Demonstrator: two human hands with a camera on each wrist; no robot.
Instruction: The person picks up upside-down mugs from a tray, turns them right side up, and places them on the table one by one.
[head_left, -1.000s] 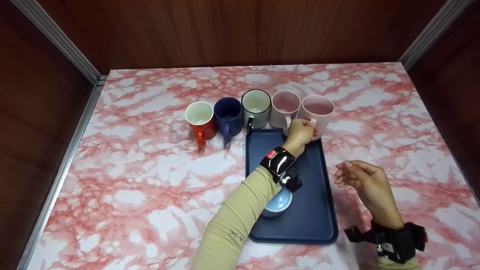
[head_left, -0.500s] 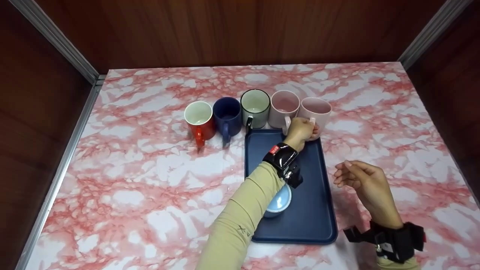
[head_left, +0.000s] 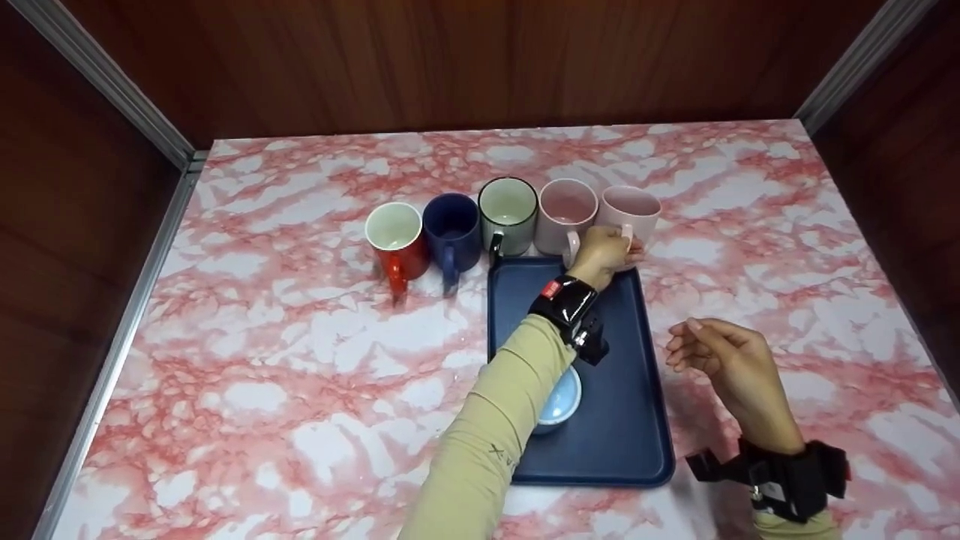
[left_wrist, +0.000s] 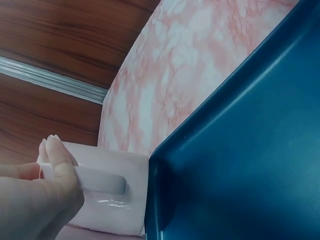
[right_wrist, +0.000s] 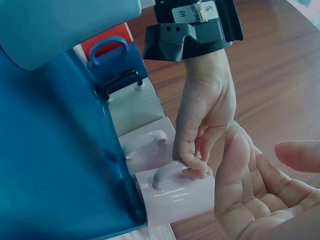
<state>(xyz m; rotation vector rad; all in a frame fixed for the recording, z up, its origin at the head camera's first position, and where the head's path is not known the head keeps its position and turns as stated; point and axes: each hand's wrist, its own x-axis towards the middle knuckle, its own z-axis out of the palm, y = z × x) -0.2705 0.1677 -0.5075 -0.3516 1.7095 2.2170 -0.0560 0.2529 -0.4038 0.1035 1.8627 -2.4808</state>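
Observation:
A row of mugs runs along the far end of the dark blue tray (head_left: 622, 435). My left hand (head_left: 604, 251) pinches the handle of the rightmost light pink mug (head_left: 641, 225). In the left wrist view that mug (left_wrist: 112, 212) stands close against the tray's end, fingers and thumb around its handle (left_wrist: 102, 181). Beside it on the left is a second pink mug (head_left: 553, 229). My right hand (head_left: 731, 367) hovers right of the tray with loosely bent fingers and nothing in them; the right wrist view shows its fingers (right_wrist: 237, 170) apart from the mug.
Further left stand a pale green mug with a black handle (head_left: 517, 232), a dark blue mug (head_left: 466, 247) and a red mug (head_left: 409, 259). A light blue bowl (head_left: 566, 397) sits on the tray, partly behind my left sleeve. Wooden panels (head_left: 480, 60) enclose the marbled table (head_left: 300, 360).
My left hand and the rightmost pink mug have shifted slightly away from me, the mug's rim dipping and then rising in view. My right hand and the other mugs stay put.

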